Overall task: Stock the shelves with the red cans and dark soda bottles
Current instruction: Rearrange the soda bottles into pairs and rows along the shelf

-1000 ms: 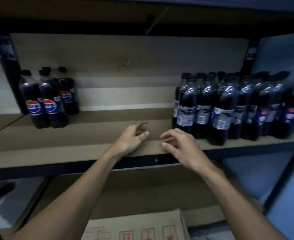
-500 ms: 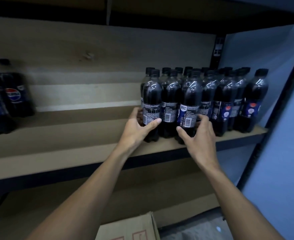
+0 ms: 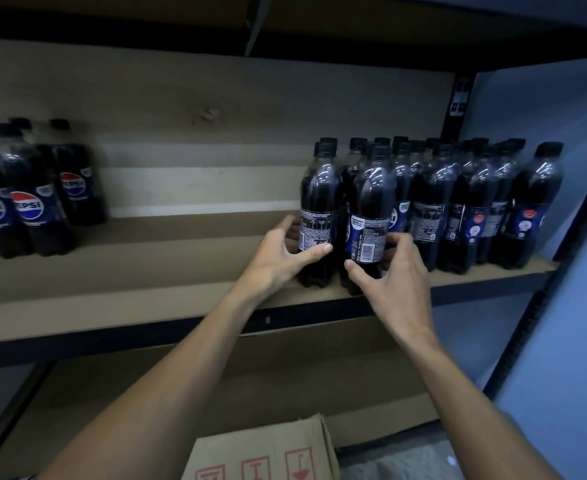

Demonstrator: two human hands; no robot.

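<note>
Several dark soda bottles (image 3: 465, 209) stand packed together on the right half of the wooden shelf (image 3: 146, 306). My left hand (image 3: 281, 258) grips the leftmost front bottle (image 3: 319, 202) low on its body, thumb across the label. Beside it, my right hand (image 3: 396, 275) curls round the neighbouring front bottle (image 3: 371, 209), thumb at its base and fingers behind. Both bottles stand upright at the shelf's front edge. A smaller group of dark soda bottles (image 3: 32, 209) with logos facing out stands at the far left. No red cans are in view.
A cardboard box (image 3: 267, 455) sits on the floor below, between my forearms. A lower shelf (image 3: 285, 375) runs beneath. A black upright post (image 3: 458, 98) and a blue wall (image 3: 562, 306) bound the right side. Bare shelf board lies between the two bottle groups.
My hands moved from the shelf edge onto the two front bottles and closed round them. The two gripped bottles now stand further forward and left of the group.
</note>
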